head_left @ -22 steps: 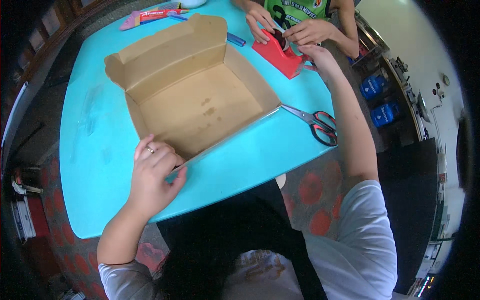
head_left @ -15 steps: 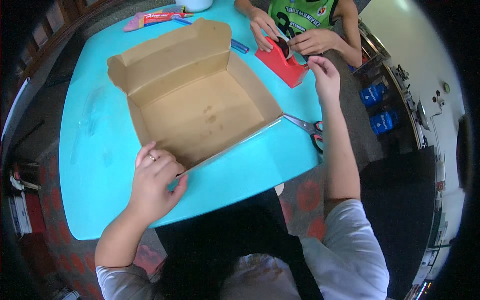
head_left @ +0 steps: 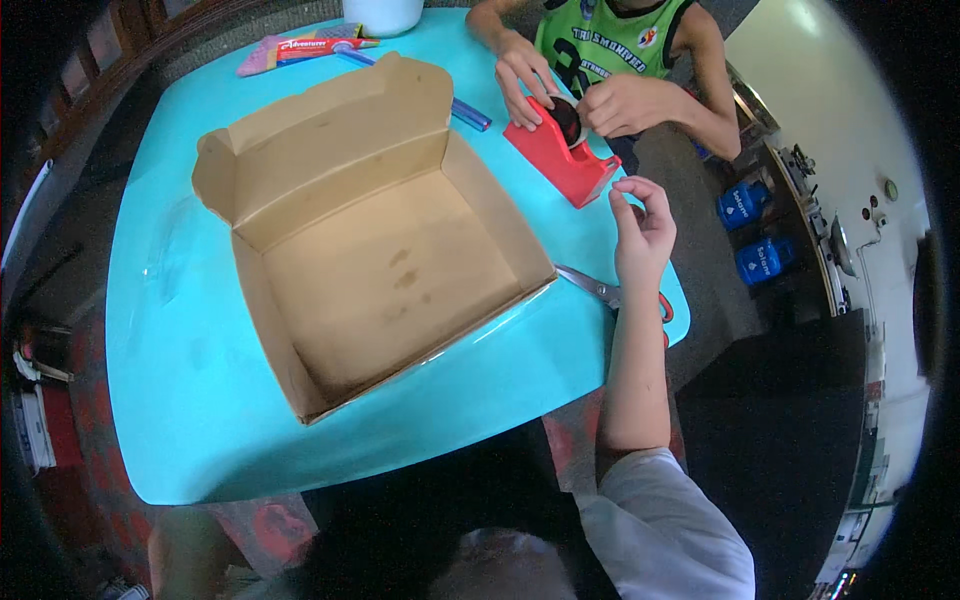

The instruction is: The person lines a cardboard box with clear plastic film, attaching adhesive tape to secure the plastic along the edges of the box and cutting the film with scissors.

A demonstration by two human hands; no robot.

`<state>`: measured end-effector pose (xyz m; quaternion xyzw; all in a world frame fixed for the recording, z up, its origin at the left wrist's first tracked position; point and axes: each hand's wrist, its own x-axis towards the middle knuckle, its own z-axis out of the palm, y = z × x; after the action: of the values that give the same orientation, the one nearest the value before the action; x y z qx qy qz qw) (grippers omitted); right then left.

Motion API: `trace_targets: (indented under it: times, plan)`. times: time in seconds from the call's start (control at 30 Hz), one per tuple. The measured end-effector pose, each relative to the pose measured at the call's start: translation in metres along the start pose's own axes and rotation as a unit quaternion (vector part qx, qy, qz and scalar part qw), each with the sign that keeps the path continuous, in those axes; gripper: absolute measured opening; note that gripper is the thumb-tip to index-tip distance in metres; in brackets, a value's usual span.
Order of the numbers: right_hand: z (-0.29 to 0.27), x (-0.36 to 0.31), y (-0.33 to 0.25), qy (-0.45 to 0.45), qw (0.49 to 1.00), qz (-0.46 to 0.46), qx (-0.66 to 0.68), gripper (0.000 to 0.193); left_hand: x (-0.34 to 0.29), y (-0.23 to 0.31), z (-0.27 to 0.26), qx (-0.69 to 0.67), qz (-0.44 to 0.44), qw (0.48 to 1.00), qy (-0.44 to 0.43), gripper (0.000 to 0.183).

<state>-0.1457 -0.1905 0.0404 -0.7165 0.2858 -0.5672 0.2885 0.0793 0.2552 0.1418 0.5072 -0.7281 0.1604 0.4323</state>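
My right hand (head_left: 645, 232) is raised by the front end of a red tape dispenser (head_left: 565, 165), thumb and fingertips close together in a pinch. Whatever may be between them is too small to make out. Across the table, another person's hands (head_left: 525, 75) are at the dispenser's tape roll (head_left: 566, 122). Before me lies an open brown cardboard box (head_left: 390, 270), its flap raised on the far side and a few stains on its bottom. My left hand is out of view. Scissors (head_left: 590, 285) rest beside the box's right corner, partly behind my right forearm.
The box stands on a turquoise table (head_left: 170, 350). Blue pens (head_left: 470, 115), a colourful packet (head_left: 305, 48) and a white container (head_left: 385, 15) are at its far side. Blue gas cylinders (head_left: 765, 260) stand on the floor to the right.
My left hand has let go of the box's near left corner and dropped out of view. My right hand stays near the dispenser. The view has shifted slightly.
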Motion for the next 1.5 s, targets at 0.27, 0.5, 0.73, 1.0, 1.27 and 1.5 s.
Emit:
trace_targets:
  times: [0.27, 0.5, 0.73, 1.0, 1.27, 1.5]
  plan:
    - [0.003, 0.005, -0.007, 0.001, 0.999, -0.028, -0.036, 0.011, -0.023, -0.036, -0.013, 0.081, -0.013, 0.980, 0.181, 0.028]
    - [-0.017, 0.022, -0.025, 0.019, 0.983, -0.128, -0.130, 0.011, -0.044, -0.117, 0.004, 0.167, -0.173, 0.922, 0.302, 0.025]
    - [-0.021, 0.074, -0.043, -0.118, 0.954, -0.165, -0.221, 0.011, -0.030, -0.140, 0.050, 0.133, -0.233, 0.954, 0.135, 0.016]
    - [-0.001, 0.053, -0.024, -0.082, 0.972, -0.108, -0.192, 0.010, -0.018, -0.119, 0.058, 0.073, -0.234, 0.968, 0.046, 0.013]
    - [-0.002, 0.043, 0.023, -0.045, 0.999, -0.011, -0.010, 0.013, -0.019, -0.124, 0.061, 0.073, -0.238, 0.968, 0.020, 0.014]
    - [-0.003, 0.041, 0.034, -0.054, 0.997, 0.063, 0.001, 0.022, -0.022, -0.124, 0.063, 0.056, -0.214, 0.975, -0.003, 0.015]
